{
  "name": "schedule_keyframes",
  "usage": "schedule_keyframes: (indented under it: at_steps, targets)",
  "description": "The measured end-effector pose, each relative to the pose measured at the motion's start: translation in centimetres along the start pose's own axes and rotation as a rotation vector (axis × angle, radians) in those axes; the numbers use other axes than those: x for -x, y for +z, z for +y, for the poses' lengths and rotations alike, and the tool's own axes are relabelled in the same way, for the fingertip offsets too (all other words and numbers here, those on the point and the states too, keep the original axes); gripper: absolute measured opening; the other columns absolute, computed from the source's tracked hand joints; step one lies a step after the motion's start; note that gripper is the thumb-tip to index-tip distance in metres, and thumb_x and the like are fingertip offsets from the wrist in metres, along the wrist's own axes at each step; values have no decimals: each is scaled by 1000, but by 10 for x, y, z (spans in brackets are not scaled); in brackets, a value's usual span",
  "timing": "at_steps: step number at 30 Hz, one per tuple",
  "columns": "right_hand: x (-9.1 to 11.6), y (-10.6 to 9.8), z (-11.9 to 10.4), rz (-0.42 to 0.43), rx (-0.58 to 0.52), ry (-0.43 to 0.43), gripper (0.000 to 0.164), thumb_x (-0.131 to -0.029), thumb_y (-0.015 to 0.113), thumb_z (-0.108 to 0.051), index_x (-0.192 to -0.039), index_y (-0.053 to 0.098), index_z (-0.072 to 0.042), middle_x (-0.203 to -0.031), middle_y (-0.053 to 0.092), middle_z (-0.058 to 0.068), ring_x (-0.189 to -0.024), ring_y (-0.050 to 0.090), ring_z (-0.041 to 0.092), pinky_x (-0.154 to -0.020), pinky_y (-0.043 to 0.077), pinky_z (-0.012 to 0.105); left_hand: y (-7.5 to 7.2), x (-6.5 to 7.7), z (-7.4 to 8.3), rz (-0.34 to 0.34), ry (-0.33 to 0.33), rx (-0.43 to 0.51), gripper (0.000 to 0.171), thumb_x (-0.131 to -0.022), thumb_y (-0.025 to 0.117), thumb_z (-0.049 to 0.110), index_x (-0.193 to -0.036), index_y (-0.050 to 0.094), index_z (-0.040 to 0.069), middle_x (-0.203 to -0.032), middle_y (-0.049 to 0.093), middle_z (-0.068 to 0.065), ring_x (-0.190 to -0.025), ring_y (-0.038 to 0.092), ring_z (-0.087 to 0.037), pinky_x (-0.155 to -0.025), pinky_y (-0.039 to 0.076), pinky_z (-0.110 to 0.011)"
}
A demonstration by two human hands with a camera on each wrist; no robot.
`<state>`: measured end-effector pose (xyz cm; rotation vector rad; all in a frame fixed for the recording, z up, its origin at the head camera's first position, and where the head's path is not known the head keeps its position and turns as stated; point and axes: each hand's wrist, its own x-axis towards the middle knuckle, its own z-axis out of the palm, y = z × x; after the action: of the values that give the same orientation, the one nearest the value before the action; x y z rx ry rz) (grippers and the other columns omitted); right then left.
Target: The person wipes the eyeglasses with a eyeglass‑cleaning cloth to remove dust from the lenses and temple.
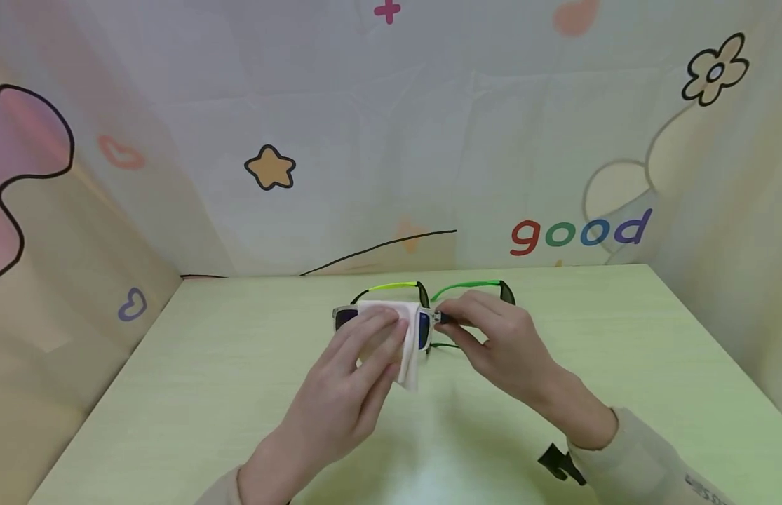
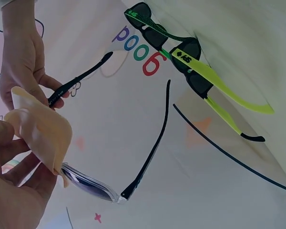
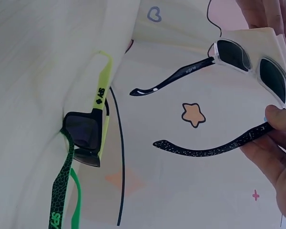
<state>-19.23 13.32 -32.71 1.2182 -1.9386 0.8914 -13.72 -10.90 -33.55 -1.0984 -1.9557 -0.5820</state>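
Clear-framed sunglasses (image 1: 424,331) with dark lenses and black temples are held up above the table. My left hand (image 1: 340,396) holds a pale, folded cloth (image 1: 412,361) against the front of the lenses, covering part of them. In the left wrist view the cloth (image 2: 43,131) is pinched between the thumb and fingers over one end of the frame. My right hand (image 1: 510,347) pinches a temple near its hinge; that speckled black temple (image 3: 205,151) extends from the fingers in the right wrist view. The other temple (image 3: 178,76) is unfolded too.
Behind the held pair, sunglasses with yellow temples (image 1: 393,285) and sunglasses with green temples (image 1: 469,284) stand on the pale green table (image 1: 176,379). A small black object (image 1: 561,463) lies by the right sleeve. A printed curtain (image 1: 365,140) hangs at the back.
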Motion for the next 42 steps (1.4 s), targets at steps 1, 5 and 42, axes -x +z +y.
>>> schedule_keyframes:
  at_steps: [1, 5, 42]
  targets:
    - [1, 0, 0, 1, 5, 0, 22, -102, 66, -24, -102, 73, -3, -90, 70, 2, -78, 65, 14, -68, 58, 23, 1, -1, 1, 0, 4, -3, 40, -111, 44, 18, -138, 60, -6, -138, 57, -19, -129, 53, -38, -112, 43, -45]
    - [3, 1, -2, 14, 7, 3, 29, -104, 63, -30, -100, 74, -3, -88, 69, 0, -77, 64, 13, -67, 57, 20, 6, -2, 4, 2, 8, -1, 41, -111, 42, 19, -138, 60, -6, -139, 56, -19, -132, 52, -38, -114, 42, -45]
    - [8, -17, -4, 113, 73, 46, 32, -105, 62, -33, -95, 73, -4, -91, 71, -1, -77, 71, 13, -69, 61, 24, 14, -11, 18, -135, -128, 65, 58, -111, 43, 40, -152, 45, -1, -159, 38, -14, -147, 37, -31, -116, 38, -47]
